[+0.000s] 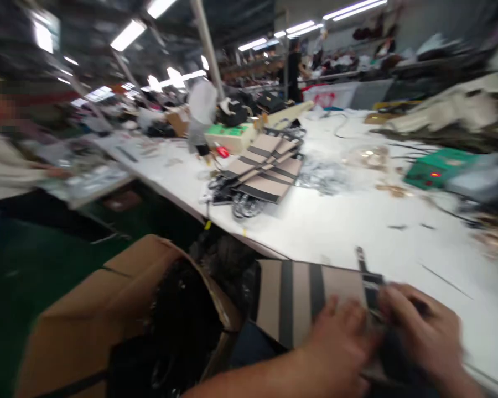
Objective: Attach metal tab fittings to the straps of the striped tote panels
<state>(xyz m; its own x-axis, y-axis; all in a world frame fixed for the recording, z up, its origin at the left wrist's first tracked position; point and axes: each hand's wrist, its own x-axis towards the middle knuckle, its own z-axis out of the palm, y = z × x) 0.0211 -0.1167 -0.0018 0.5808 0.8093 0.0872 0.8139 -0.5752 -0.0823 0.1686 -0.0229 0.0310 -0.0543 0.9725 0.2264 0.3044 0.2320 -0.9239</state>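
A beige bag piece point(301, 293) with dark stripes lies at the near edge of the white table, its dark end to the right. My left hand point(342, 331) rests on top of it, fingers stretched over the beige surface and somewhat blurred. At the dark end my right hand point(425, 326) is closed, thumb and fingers pinching the black edge beside a short black strap point(360, 258). What lies under my right palm is hidden. Farther up the table sits a stack of similar striped bag pieces point(261, 166) with dark handles.
An open cardboard box point(78, 315) with black items inside stands at the left, against the table edge. On the white table point(327, 226) are clear plastic, a green device point(440, 166) with a red light, and loose dark strips. A person point(8, 160) works at the far left.
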